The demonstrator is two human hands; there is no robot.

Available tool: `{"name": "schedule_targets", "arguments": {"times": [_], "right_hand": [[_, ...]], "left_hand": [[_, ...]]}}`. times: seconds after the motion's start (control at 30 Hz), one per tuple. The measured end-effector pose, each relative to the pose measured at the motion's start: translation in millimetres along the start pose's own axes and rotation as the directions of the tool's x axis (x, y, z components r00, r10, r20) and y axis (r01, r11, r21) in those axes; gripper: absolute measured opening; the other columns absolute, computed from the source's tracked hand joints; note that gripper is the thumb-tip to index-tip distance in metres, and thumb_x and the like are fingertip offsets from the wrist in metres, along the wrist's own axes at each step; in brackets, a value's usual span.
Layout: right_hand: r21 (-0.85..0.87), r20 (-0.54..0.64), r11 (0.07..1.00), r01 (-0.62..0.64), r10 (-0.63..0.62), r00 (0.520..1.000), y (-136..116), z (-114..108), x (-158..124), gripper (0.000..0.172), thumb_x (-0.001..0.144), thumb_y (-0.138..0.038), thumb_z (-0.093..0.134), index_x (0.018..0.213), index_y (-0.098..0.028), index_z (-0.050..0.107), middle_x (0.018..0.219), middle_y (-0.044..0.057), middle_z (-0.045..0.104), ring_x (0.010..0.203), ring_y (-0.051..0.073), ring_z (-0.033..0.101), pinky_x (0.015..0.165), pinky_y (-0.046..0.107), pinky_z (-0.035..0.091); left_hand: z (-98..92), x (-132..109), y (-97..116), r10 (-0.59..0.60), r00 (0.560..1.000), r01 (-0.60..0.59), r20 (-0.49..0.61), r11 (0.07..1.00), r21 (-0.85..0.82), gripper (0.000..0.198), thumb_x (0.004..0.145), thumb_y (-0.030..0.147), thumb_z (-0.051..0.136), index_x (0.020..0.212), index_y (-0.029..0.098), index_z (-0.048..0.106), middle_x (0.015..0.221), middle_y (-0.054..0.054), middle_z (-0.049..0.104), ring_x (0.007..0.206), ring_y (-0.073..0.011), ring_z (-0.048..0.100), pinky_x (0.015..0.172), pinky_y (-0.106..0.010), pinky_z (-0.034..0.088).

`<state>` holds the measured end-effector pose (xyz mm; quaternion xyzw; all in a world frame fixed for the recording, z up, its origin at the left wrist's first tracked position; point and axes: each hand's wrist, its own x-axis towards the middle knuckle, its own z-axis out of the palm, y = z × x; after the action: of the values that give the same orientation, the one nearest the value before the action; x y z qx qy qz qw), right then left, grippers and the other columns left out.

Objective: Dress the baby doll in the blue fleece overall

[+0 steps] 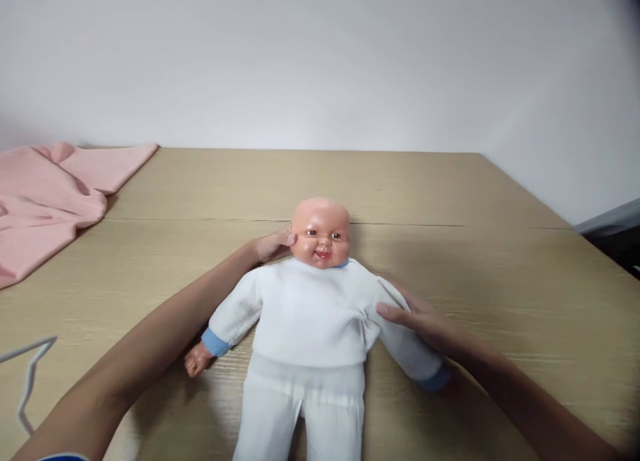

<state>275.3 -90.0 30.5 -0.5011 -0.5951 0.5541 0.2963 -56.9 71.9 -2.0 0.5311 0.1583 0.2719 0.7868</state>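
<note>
A bald baby doll (pixel 310 314) in a white top and white trousers with blue cuffs lies face up, its head toward the far side. My left hand (pixel 274 246) cups the side of its head, thumb on the cheek and fingers hidden behind the head. Around the doll's upper arm on the right side, my right hand (pixel 410 313) is closed, thumb in front on the sleeve and the other fingers behind it. The doll's feet are out of view below.
A wooden table (pixel 500 261) with a seam across it carries the doll. Crumpled pink cloth (pixel 60 201) lies at the far left. A white cord (pixel 33 374) bends at the near left. Behind the table stands a pale wall (pixel 320 67); a dark object (pixel 615 237) is at the right edge.
</note>
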Motion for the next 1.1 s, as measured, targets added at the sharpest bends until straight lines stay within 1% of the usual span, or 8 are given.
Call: {"name": "schedule_targets", "arguments": {"times": [0.07, 0.13, 0.3, 0.43, 0.53, 0.77, 0.93, 1.1], "right_hand": [[-0.187, -0.050, 0.980, 0.062, -0.073, 0.996, 4.0, -6.0, 0.6, 0.076, 0.097, -0.065, 0.081, 0.162, -0.031, 0.062, 0.164, 0.013, 0.070, 0.153, 0.039, 0.065, 0.132, 0.063, 0.050], [-0.330, -0.090, 0.939, 0.095, -0.131, 0.987, 4.0, -10.0, 1.8, 0.078, 0.100, -0.063, 0.079, 0.167, -0.030, 0.056, 0.169, 0.014, 0.064, 0.154, 0.039, 0.063, 0.131, 0.065, 0.049], [-0.392, -0.175, 0.913, 0.118, -0.200, 0.964, 3.7, -16.9, 5.0, 0.056, 0.107, -0.058, 0.072, 0.155, -0.030, 0.064, 0.137, 0.012, 0.080, 0.116, 0.031, 0.080, 0.097, 0.047, 0.069], [-0.493, -0.327, 0.852, 0.176, -0.369, 0.870, 10.1, -21.9, 4.0, 0.030, 0.111, -0.048, 0.069, 0.134, -0.030, 0.072, 0.127, 0.009, 0.081, 0.105, 0.027, 0.079, 0.095, 0.044, 0.066], [-0.529, -0.396, 0.833, 0.162, -0.411, 0.821, 14.6, -24.7, 3.8, 0.024, 0.112, -0.045, 0.067, 0.130, -0.030, 0.072, 0.121, 0.007, 0.080, 0.107, 0.028, 0.079, 0.093, 0.043, 0.064], [-0.578, -0.369, 0.812, 0.083, -0.351, 0.861, 26.3, -29.1, 16.6, 0.046, 0.108, -0.052, 0.072, 0.149, -0.031, 0.066, 0.146, 0.013, 0.070, 0.117, 0.033, 0.076, 0.100, 0.052, 0.064], [-0.565, -0.368, 0.823, 0.053, -0.309, 0.877, 32.5, -32.3, 17.8, 0.050, 0.106, -0.055, 0.073, 0.150, -0.033, 0.066, 0.146, 0.013, 0.071, 0.121, 0.038, 0.076, 0.106, 0.059, 0.062], [-0.525, -0.353, 0.850, 0.049, -0.270, 0.896, 33.6, -32.4, 13.8, 0.048, 0.105, -0.055, 0.075, 0.146, -0.032, 0.067, 0.136, 0.012, 0.075, 0.106, 0.033, 0.081, 0.090, 0.049, 0.068]], "left_hand": [[-4.3, 0.9, -2.6, 0.020, 1.000, -0.021, -0.017, 1.000, -0.011, 0.092, 0.070, 0.076, 0.097, 0.135, 0.013, 0.081, 0.129, -0.022, 0.086, 0.134, -0.0470, 0.078, 0.120, -0.054, 0.062], [-9.7, 1.3, -2.5, 0.035, 0.999, -0.035, -0.033, 0.999, -0.018, 0.091, 0.075, 0.076, 0.094, 0.139, 0.013, 0.079, 0.131, -0.021, 0.086, 0.137, -0.0466, 0.076, 0.123, -0.054, 0.060], [-23.3, 5.9, 5.2, 0.047, 0.997, -0.047, -0.053, 0.999, 0.002, 0.091, 0.073, 0.069, 0.100, 0.142, 0.013, 0.078, 0.134, -0.022, 0.085, 0.142, -0.0474, 0.073, 0.127, -0.055, 0.056], [-32.5, 16.8, 15.3, 0.064, 0.996, -0.062, -0.069, 0.998, 0.023, 0.087, 0.074, 0.067, 0.100, 0.141, 0.014, 0.079, 0.135, -0.019, 0.085, 0.145, -0.0475, 0.071, 0.128, -0.054, 0.056], [-46.5, 29.9, 23.4, 0.119, 0.987, -0.116, -0.105, 0.993, 0.034, 0.081, 0.078, 0.067, 0.096, 0.139, 0.016, 0.080, 0.138, -0.016, 0.084, 0.149, -0.0466, 0.068, 0.130, -0.053, 0.054], [-83.5, 56.6, 34.7, 0.027, 0.988, -0.027, -0.152, 1.000, 0.003, 0.083, 0.086, 0.071, 0.090, 0.141, 0.010, 0.078, 0.144, -0.023, 0.081, 0.152, -0.0489, 0.065, 0.135, -0.058, 0.048], [-77.2, 57.4, 35.1, 0.076, 0.990, -0.076, -0.116, 0.997, 0.009, 0.087, 0.088, 0.071, 0.091, 0.151, 0.014, 0.072, 0.150, -0.020, 0.078, 0.154, -0.0473, 0.063, 0.133, -0.057, 0.050], [-72.5, 57.4, 33.0, 0.177, 0.968, -0.179, -0.175, 0.984, 0.003, 0.090, 0.087, 0.060, 0.094, 0.160, 0.019, 0.062, 0.159, -0.016, 0.073, 0.160, -0.0430, 0.058, 0.137, -0.051, 0.046]]}}
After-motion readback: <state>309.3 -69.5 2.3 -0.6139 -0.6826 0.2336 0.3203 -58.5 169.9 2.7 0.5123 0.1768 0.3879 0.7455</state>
